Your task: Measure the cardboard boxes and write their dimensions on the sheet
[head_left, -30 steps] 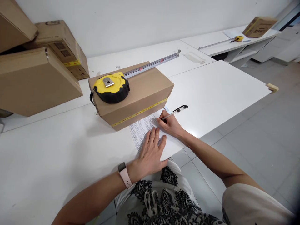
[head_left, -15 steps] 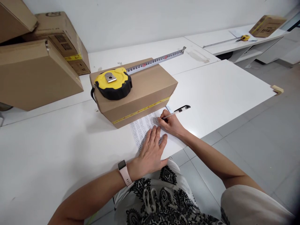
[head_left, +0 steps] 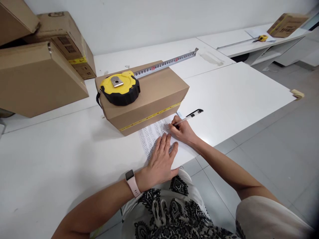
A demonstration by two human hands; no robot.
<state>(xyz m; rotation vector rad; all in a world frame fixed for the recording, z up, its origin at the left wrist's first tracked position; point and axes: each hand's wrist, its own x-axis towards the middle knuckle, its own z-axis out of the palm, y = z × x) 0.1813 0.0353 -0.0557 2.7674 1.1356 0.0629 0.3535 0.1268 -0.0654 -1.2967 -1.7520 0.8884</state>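
Note:
My right hand (head_left: 183,130) grips a pen (head_left: 191,116) with a black clip, its tip down at the written sheet of paper (head_left: 147,141). Rows of small handwriting cover the part of the sheet that shows. My left hand (head_left: 161,156) lies flat on the paper with its fingers stretched out, a pink-banded watch on that wrist. Just beyond the sheet stands a cardboard box (head_left: 149,111) with yellow tape along its side. On top of this box rests a yellow and black tape measure (head_left: 121,88), its blade (head_left: 165,64) pulled out to the right past the box.
Several cardboard boxes (head_left: 40,79) are stacked at the left of the white table (head_left: 236,89). At the far right, another box (head_left: 286,26) and a second tape measure (head_left: 262,38) sit on a further table. A tan corner guard (head_left: 297,94) covers the near table's right corner.
My right hand with the pen has shifted very slightly to the right on the paper. My left hand, the box and the tape measure look unmoved.

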